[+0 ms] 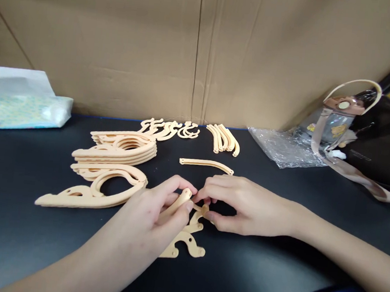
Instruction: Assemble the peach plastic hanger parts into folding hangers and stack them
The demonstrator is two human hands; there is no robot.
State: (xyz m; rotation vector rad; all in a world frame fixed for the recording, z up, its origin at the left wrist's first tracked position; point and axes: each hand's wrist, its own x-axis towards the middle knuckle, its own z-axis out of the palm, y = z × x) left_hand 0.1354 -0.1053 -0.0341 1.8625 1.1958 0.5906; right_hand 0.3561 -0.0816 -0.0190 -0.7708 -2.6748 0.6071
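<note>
My left hand point(163, 212) is closed around a cream plastic hanger arm point(185, 194), its rounded end with a hole sticking up between thumb and fingers. Close against it, my right hand point(239, 204) has thumb and fingertips curled in a pinch at a small curved hanger piece point(204, 210); the exact contact is partly hidden. Below the hands, flat hanger pieces point(190, 243) with curved cutouts and small pegs lie on the table, partly covered by my left hand. A single narrow hanger arm point(207, 164) lies just beyond my fingers.
Stacked folding hangers point(121, 150) lie on the black table point(12, 164) to the left. Farther back are several hooks point(164, 129) and curved arms point(222, 138). A tissue pack point(25, 105), a clear plastic bag point(278, 145), a strapped bottle point(339, 121) and a black bag point(386, 143) stand around.
</note>
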